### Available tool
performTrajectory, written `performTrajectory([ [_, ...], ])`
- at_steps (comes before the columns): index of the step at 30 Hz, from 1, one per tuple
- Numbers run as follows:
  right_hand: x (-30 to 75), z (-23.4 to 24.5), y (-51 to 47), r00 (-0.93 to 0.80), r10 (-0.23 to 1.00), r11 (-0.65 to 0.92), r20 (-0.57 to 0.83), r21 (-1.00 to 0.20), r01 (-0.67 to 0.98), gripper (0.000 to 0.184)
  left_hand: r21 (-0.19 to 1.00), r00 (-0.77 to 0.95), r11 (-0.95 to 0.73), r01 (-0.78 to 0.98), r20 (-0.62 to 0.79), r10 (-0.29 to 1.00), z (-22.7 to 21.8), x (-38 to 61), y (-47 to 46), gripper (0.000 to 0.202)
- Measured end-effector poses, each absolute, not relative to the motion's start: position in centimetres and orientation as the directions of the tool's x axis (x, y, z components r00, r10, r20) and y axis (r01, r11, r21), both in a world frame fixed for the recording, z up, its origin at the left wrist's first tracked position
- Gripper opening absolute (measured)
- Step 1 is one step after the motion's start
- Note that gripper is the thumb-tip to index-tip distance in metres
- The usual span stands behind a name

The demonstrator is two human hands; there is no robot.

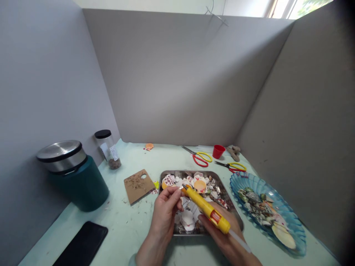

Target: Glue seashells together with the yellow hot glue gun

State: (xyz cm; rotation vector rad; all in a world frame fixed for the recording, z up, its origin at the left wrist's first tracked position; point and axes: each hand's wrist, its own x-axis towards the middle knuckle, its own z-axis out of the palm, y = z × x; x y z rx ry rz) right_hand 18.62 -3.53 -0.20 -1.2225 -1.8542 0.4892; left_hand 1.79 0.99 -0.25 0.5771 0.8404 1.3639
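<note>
My right hand (222, 231) is wrapped round a yellow glue gun (206, 210), with a white glue stick poking out of its rear end. Its nozzle points up-left toward my left hand (165, 212). The left hand's fingers pinch something small at the nozzle tip; I cannot make out what it is. Both hands hover over a metal tray (237, 216) filled with several seashells (199, 183).
A blue glass dish (298, 229) of shells lies at right. Two scissors (201, 157) (234, 167), a red cup (218, 151) and a shell (149, 146) sit farther back. A cardboard piece (138, 186), jar (108, 149), lidded teal bin (74, 175) and black phone (83, 245) are at left.
</note>
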Motion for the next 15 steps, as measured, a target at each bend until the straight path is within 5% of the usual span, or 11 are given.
performTrajectory([
  [15, 18.56, -0.25, -3.59, -0.123, 0.862, 0.468, 0.492, -0.679, 0.565, 0.012, 0.777, -0.008, 0.150, -0.611, -0.195, 0.981, -0.77, 1.72, 1.13, 0.030],
])
